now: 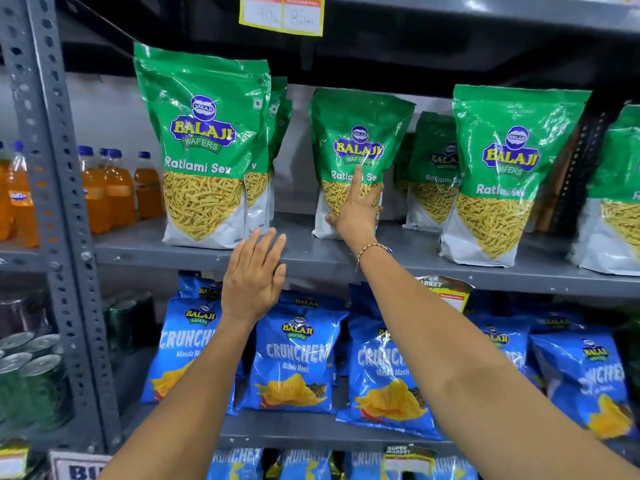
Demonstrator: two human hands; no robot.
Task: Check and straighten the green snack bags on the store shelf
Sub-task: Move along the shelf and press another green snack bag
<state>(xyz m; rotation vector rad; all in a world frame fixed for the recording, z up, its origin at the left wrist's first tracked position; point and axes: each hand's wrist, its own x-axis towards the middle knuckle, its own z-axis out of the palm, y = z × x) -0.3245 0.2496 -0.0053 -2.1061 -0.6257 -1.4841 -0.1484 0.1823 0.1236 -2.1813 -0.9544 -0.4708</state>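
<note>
Green Ratlami Sev bags stood along the grey metal shelf (194,254), and the middle green bag (356,147) was the one you were working on. Your right hand (356,211) lay flat against its lower front, fingers spread, index finger pointing up over the label, thumb at the bag's bottom left corner. Pressing rather than gripping, nothing closed around it. Your left hand (254,275) was open too, fingers together, hovering in front of the shelf edge just left of the middle bag and touching no bag that I could tell.

Left of the middle bag stood a taller green bag (204,147) at the front of a row, upright. Right of it another green bag (509,174) stood forward at the shelf lip, with one further back between them (433,174). The middle bag sat set back from the lip and leaned slightly. Below it, blue Crunchem bags (294,358); above and left of it, a yellow price tag (282,15).

Step in hand, as I judged it: squaring up the middle bag. The next move probably called for the left hand on its other side, so the soft pouch didn't topple backwards while being nudged upright.
</note>
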